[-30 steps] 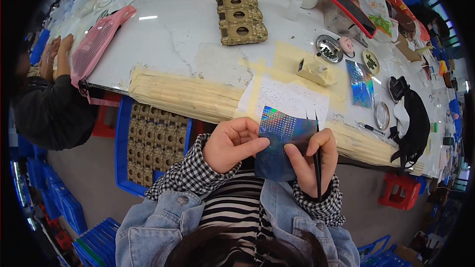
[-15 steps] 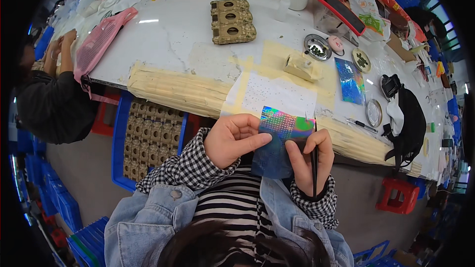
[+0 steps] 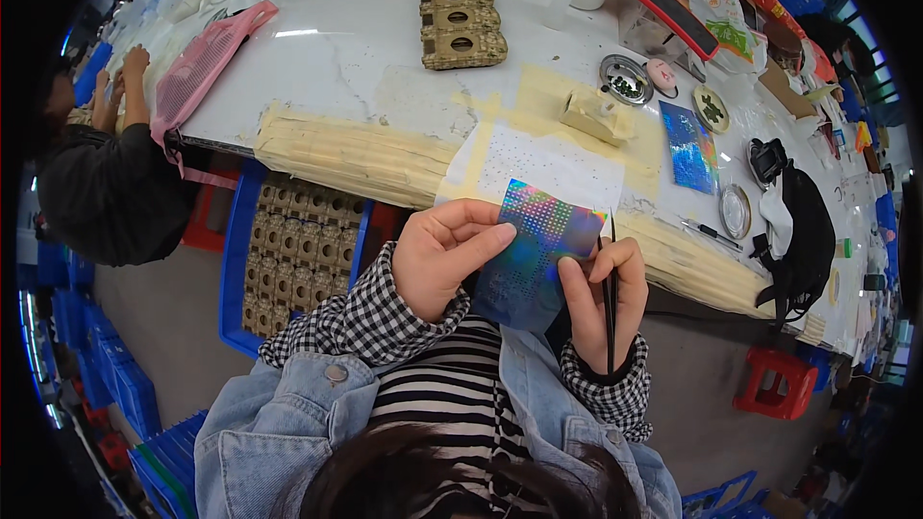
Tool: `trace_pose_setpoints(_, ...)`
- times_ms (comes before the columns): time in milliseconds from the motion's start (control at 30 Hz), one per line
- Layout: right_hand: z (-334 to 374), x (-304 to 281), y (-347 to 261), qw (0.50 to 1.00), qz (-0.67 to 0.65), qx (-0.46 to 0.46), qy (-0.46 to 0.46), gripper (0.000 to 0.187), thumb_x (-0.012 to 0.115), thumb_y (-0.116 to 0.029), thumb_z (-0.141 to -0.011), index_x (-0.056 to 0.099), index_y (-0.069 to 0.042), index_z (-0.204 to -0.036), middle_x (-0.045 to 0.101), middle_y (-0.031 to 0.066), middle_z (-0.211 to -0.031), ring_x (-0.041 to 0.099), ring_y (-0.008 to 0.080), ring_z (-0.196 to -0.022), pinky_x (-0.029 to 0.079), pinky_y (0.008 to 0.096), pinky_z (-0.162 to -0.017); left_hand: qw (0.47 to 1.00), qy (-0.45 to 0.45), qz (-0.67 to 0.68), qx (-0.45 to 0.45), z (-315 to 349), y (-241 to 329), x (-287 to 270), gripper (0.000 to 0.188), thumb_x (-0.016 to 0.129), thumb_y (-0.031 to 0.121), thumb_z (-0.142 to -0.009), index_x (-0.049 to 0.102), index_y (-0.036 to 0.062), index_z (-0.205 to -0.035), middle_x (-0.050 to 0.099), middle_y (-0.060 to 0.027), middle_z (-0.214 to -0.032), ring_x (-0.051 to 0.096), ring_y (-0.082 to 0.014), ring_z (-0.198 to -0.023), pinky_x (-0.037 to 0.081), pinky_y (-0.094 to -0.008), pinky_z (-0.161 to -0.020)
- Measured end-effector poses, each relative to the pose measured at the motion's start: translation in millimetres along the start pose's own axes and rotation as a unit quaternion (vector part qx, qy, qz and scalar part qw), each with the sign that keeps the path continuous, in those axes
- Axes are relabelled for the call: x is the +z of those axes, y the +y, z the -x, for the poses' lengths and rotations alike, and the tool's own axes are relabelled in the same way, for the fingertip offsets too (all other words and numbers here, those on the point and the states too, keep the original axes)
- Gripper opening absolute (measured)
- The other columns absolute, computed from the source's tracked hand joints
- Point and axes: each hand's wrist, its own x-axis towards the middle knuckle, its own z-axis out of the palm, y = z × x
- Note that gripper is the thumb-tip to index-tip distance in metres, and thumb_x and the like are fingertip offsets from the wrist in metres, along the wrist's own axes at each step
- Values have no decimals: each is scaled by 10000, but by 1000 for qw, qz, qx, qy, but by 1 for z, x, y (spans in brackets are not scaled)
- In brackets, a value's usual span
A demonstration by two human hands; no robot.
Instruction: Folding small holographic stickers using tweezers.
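A shiny holographic sheet (image 3: 527, 264) with rows of small dots is held up in front of my chest, close to the table's near edge. My left hand (image 3: 437, 258) pinches its left edge between thumb and fingers. At the right edge my right hand (image 3: 615, 300) grips the sheet with the thumb against its face. Slim black tweezers (image 3: 610, 322) are also held in the right hand, pointing upward. Just beyond the sheet, a white paper (image 3: 553, 161) scattered with tiny specks is taped to the table.
Joined camouflage-patterned cases (image 3: 462, 29) lie farther back. A taped block (image 3: 594, 115), a round metal dish (image 3: 626, 80) and a second holographic sheet (image 3: 687, 149) sit to the right. Below left stands a blue crate (image 3: 231, 298) of similar cases. Another person (image 3: 115, 183) works at the far left.
The holographic sheet has turned slightly clockwise, its lower end swinging left, and its dots show more clearly. Both hands keep their hold. The whole view has shifted a little.
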Motion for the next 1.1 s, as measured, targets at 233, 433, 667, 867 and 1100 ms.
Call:
trace_pose_setpoints(233, 3, 9, 2, 996, -83, 7, 39, 254, 560, 87, -842, 362, -70, -820, 442, 2, -764, 389, 39, -661, 340, 178, -593, 1000, -10, 21, -19, 7, 0, -5, 199, 560, 34, -897, 579, -69, -1066, 666, -128, -955, 634, -124, -859, 514, -241, -774)
trace_pose_setpoints(433, 5, 11, 6, 997, -69, 21, 26, 248, 553, 89, -845, 360, -66, -831, 444, 7, -772, 389, 42, -664, 356, 176, -616, 1000, -17, 2, -26, 11, -1, -8, 156, 570, 34, -885, 603, -53, -1010, 671, -117, -940, 636, -133, -851, 521, -264, -761)
trace_pose_setpoints(667, 4, 17, 8, 998, -66, 16, 3, 242, 543, 94, -847, 359, -63, -851, 492, 39, -819, 465, 58, -720, 379, 189, -646, 999, -30, -17, -24, 12, 1, -12, 170, 584, 43, -885, 607, -62, -1016, 670, -115, -917, 632, -110, -817, 522, -242, -752)
trace_pose_setpoints(867, -7, 11, 9, 995, 17, -86, 36, 253, 540, -211, -918, 363, -31, -910, 563, 213, -1033, 580, 202, -899, 460, 294, -803, 1000, 6, 8, -6, 3, 3, -17, 148, 591, 51, -882, 613, -52, -986, 668, -99, -896, 631, -104, -783, 527, -234, -715)
trace_pose_setpoints(1100, -21, 15, 17, 980, 94, -173, 24, 747, 370, -708, -827, 409, 8, -1037, 568, 264, -1042, 586, 309, -951, 481, 402, -836, 999, 28, 34, -1, -21, 15, -16, 116, 569, 10, -876, 602, -34, -978, 667, -102, -926, 636, -133, -838, 520, -264, -756)
